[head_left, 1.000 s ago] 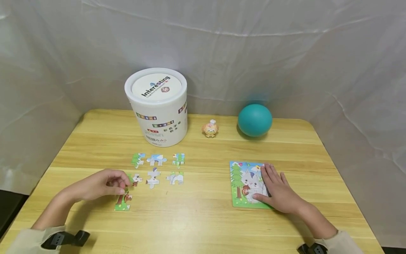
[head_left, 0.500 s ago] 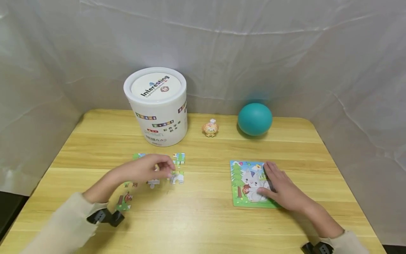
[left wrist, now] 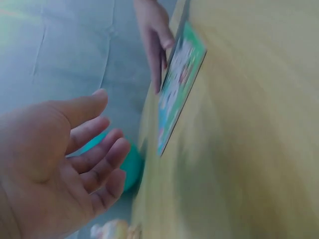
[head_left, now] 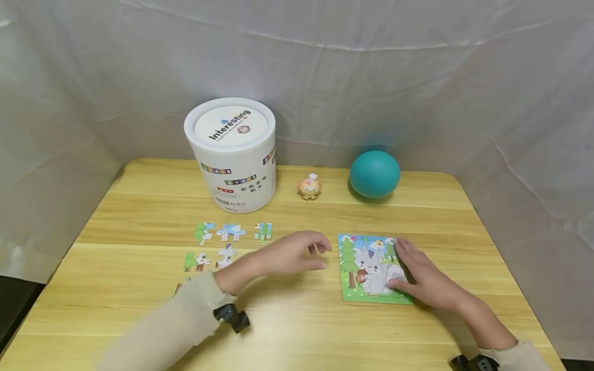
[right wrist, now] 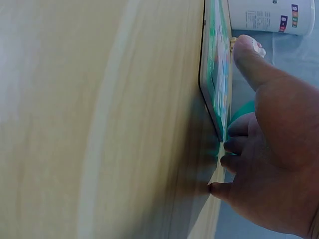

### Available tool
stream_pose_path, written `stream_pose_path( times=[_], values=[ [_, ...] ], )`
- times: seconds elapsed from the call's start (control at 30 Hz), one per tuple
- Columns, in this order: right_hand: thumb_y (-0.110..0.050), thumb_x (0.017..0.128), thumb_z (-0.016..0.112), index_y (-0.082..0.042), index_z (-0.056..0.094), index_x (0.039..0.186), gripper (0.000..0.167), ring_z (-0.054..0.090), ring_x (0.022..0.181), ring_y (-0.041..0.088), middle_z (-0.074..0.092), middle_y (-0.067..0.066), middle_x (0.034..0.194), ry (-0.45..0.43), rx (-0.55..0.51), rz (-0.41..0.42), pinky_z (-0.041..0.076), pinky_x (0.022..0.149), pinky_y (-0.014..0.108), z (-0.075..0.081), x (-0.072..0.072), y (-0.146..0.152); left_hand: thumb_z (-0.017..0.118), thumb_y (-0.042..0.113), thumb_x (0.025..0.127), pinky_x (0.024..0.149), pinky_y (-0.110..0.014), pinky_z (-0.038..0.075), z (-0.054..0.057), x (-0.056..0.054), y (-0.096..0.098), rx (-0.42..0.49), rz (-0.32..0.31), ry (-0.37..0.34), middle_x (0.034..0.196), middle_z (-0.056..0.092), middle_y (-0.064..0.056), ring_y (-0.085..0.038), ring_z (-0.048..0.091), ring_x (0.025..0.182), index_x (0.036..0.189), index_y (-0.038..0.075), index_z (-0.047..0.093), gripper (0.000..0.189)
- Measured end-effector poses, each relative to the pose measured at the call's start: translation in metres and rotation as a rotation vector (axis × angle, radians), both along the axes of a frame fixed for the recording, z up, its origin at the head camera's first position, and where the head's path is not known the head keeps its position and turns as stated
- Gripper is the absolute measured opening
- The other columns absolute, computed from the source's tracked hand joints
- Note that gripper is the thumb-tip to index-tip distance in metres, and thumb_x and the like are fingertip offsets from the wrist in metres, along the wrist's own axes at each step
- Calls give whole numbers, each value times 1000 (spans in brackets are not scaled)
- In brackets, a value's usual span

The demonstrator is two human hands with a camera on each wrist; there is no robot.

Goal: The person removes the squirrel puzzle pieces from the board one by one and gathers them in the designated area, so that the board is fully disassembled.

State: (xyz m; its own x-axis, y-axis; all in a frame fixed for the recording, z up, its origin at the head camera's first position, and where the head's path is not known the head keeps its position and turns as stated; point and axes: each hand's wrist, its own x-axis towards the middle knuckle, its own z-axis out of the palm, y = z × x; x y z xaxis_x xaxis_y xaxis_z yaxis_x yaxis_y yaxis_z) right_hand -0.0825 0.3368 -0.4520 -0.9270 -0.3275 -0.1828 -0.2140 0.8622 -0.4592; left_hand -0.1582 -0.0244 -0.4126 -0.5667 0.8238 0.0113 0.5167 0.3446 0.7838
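Observation:
A square picture puzzle of a grey squirrel with an acorn lies flat, right of the table's middle. My right hand rests along its right edge, fingers straight and thumb over the picture's lower right. Just left of the puzzle is my left hand, above the table. The left wrist view shows its fingers loosely bent, with nothing between them. Loose jigsaw pieces lie to the left, among them a tree piece, a sky piece and a squirrel-face piece. The left forearm covers some pieces.
A white lidded bucket stands at the back left. Right of it are a small orange figurine and a teal ball. Grey cloth hangs behind the wooden table and at its sides.
My left hand has swept right from the lower-left pieces, across the others, to beside the puzzle. My right hand has slid slightly right along the puzzle, uncovering more of the picture.

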Motion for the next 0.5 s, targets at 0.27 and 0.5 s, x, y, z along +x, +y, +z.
stream_pose_path(
  times=[0.27,0.5],
  values=[
    [-50,94,69,7,15,159,102,7,152,48,9,30,165,5,-17,24,7,119,65,-2,2,2,76,24,94,91,-18,48,-15,13,47,-61,9,71,125,65,-6,-14,61,108,135,7,61,47],
    [-50,92,72,6,13,160,106,6,152,48,9,30,165,-3,-24,35,4,120,64,-3,2,4,74,25,96,94,-18,46,-28,21,77,-156,-22,150,129,64,-1,-8,59,110,137,10,62,46]
  ],
)
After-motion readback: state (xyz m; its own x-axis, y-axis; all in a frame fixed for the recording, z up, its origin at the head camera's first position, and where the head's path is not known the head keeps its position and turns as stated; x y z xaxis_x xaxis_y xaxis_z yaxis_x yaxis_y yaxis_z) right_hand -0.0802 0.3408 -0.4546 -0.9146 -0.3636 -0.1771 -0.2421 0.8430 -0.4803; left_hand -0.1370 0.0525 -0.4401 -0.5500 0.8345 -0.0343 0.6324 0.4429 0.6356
